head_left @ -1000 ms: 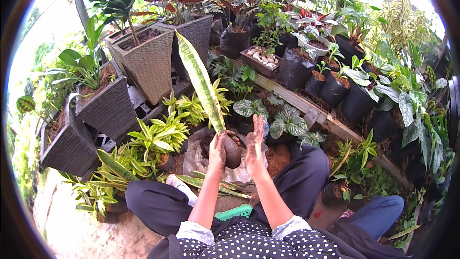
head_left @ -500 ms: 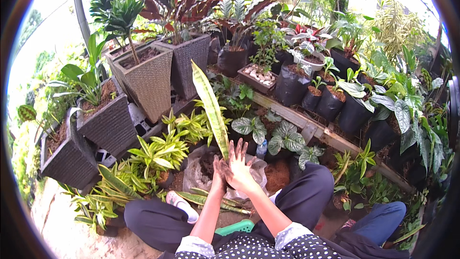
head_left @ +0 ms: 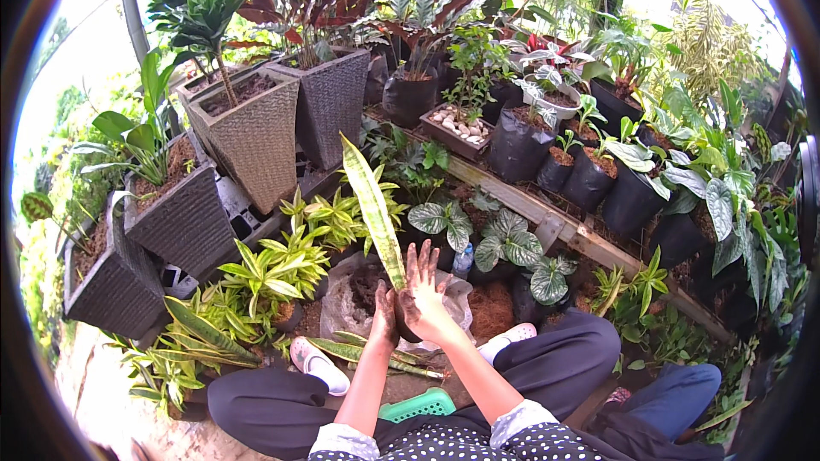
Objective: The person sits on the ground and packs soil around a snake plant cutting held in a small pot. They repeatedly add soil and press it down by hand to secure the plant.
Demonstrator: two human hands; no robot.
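A single snake plant leaf (head_left: 372,205), green with yellowish edges, stands upright just beyond my hands. Its base goes down behind them toward a dark pot (head_left: 405,327), mostly hidden between my palms. My left hand (head_left: 383,318) is seen edge-on beside the pot, its fingers straight and soiled. On the other side my right hand (head_left: 424,294) has its fingers stretched upward and spread, with dirt on the tips. Whether the palms touch the pot is hard to make out. Behind the hands lies a pale plastic sack (head_left: 339,299) with dark soil in it.
Cut snake plant leaves (head_left: 350,352) lie before my legs, near a green perforated basket (head_left: 418,406). Brown fibre (head_left: 492,313) and a small bottle (head_left: 463,262) are right of the sack. Tall planters (head_left: 248,141) crowd the left; black bags (head_left: 589,179) line a ledge. Another person's knee (head_left: 683,397) is at right.
My palms have moved slightly apart, showing more of the dark pot between them. The leaf sits a little lower in view. My knees have spread wider, and the view has shifted slightly.
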